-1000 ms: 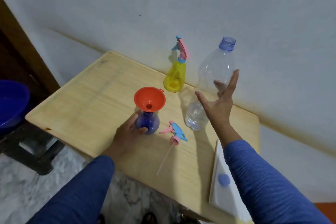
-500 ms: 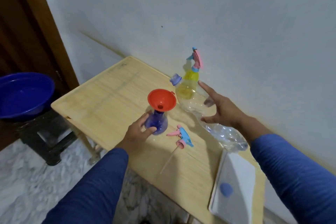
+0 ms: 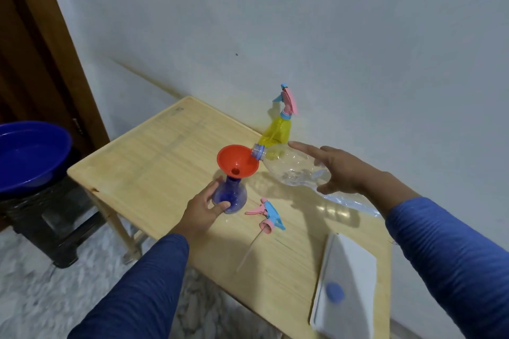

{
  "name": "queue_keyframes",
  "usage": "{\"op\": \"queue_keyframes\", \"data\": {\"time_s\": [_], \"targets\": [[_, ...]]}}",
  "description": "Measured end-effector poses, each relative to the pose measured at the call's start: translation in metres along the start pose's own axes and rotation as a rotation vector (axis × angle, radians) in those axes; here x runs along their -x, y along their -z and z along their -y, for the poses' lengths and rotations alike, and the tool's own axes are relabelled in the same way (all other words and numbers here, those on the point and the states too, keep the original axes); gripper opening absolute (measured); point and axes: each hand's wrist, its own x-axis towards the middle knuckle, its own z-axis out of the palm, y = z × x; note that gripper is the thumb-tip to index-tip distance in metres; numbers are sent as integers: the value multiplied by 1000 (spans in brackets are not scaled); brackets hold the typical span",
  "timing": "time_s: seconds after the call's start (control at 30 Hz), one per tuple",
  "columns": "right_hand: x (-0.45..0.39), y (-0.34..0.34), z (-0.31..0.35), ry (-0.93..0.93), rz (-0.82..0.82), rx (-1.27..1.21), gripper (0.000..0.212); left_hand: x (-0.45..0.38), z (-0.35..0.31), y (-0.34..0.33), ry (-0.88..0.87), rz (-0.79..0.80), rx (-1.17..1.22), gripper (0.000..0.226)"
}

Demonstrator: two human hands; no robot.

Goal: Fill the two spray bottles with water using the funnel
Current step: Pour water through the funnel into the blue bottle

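A small blue spray bottle (image 3: 232, 197) stands near the table's front edge with an orange funnel (image 3: 237, 161) in its neck. My left hand (image 3: 202, 210) grips the bottle's body. My right hand (image 3: 340, 170) holds a large clear water bottle (image 3: 293, 166) tipped on its side, its blue mouth at the funnel's rim. A yellow spray bottle (image 3: 278, 132) with a pink and blue trigger head stands behind, by the wall. A loose pink and blue spray head (image 3: 266, 213) with its dip tube lies on the table.
The wooden table (image 3: 154, 162) stands against a white wall. A white tray (image 3: 347, 281) with a blue cap (image 3: 334, 292) on it lies at the table's right front corner. A blue basin (image 3: 27, 154) sits on a dark stool at the left. The floor is marble.
My right hand took hold of the upright clear bottle, tipped it over and brought its mouth down to the funnel's rim. My left hand stayed on the blue bottle.
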Motion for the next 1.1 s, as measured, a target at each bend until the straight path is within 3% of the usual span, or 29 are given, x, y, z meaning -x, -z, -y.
{"op": "queue_keyframes", "data": {"time_s": [0.5, 1.1], "targets": [[0, 22, 9, 15, 16, 227, 111, 0, 0, -1, -7, -3, 3, 69], [1, 20, 5, 19, -10, 303, 109, 2, -5, -1, 1, -13, 23, 69]]}}
